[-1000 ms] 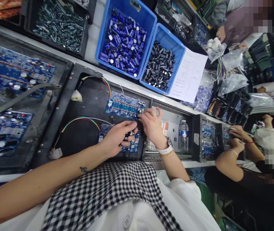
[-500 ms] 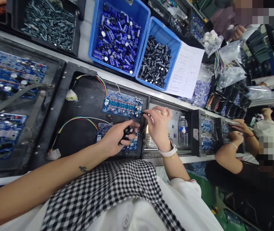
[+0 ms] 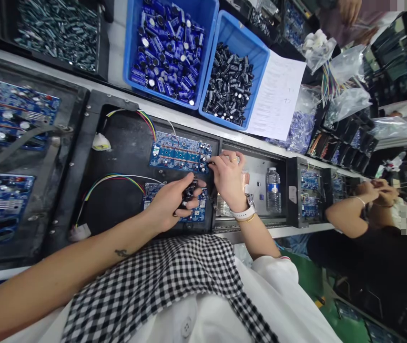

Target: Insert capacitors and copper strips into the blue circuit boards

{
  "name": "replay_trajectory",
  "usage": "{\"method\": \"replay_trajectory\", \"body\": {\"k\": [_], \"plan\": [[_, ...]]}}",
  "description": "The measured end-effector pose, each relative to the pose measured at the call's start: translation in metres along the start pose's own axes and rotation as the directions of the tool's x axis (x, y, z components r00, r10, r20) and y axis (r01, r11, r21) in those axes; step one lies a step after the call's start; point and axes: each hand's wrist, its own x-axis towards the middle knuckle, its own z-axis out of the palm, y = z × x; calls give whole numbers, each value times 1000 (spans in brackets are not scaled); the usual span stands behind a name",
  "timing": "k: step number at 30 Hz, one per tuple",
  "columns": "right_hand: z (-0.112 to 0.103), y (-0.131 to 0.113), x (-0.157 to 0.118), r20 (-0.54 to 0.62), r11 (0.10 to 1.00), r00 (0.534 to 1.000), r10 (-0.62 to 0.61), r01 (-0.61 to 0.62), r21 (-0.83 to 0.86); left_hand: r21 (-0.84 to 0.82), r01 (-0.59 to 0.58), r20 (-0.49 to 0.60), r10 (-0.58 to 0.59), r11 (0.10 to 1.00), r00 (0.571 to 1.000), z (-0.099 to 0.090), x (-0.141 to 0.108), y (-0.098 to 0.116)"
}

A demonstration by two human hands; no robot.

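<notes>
My left hand (image 3: 170,200) is curled around several small black capacitors (image 3: 189,189), over the lower blue circuit board (image 3: 149,191), which it partly covers. At the right edge of the upper circuit board (image 3: 180,151), my right hand (image 3: 229,175) has its thumb and fingertips pinched together. A small dark piece seems to show at those fingertips, too small to name. White and black components stand on the upper board near them. Coloured wires (image 3: 117,176) run from the lower board to a white connector (image 3: 80,232) in the black tray (image 3: 117,138).
Behind the tray stand a blue bin of blue capacitors (image 3: 126,57) and a blue bin of black capacitors (image 3: 265,66). A printed sheet (image 3: 278,90) lies beside them. Rightward are a plastic bottle (image 3: 273,190) and a co-worker's hands (image 3: 375,193). Another board tray (image 3: 64,157) is on the left.
My right hand has shifted slightly left, its fingers drawn closer together at the upper board's edge. My left hand keeps the capacitors, almost unmoved. The co-worker's hands have come together farther right.
</notes>
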Motion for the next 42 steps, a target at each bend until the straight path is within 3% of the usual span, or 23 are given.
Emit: {"method": "replay_trajectory", "body": {"k": [3,6,11,16,20,28,36,40,42], "plan": [[0,1,-2,-35,999,999,-28,29,30,47,8,-17,-7,999,1000,0,1,-1],[-17,-10,-12,-88,990,996,34,-22,138,71,4,5,-4,997,1000,0,2,-4],[-49,-37,-35,10,918,1000,14,-16,395,189,-64,76,50,980,996,2,-2,-10],[-30,-28,-39,-39,969,981,191,-183,167,121,76,37,-81,990,996,4,-15,-17],[-10,-19,-34,-19,979,982,186,-184,88,80,149,33,-152,986,988,-2,-25,-27],[-5,-24,-27,-69,978,976,206,-202,55,68,-58,131,49,996,990,-24,-48,-29],[6,-35,-22,-145,970,961,235,-240,-23,32,-61,72,59,998,996,-35,-54,-28],[-11,-52,-34,-144,965,954,262,-263,12,-26,-72,64,74,997,995,-39,-53,-30],[-30,-66,-48,-95,965,970,226,-209,156,-26,-81,59,82,996,995,-39,-53,-31]]}}
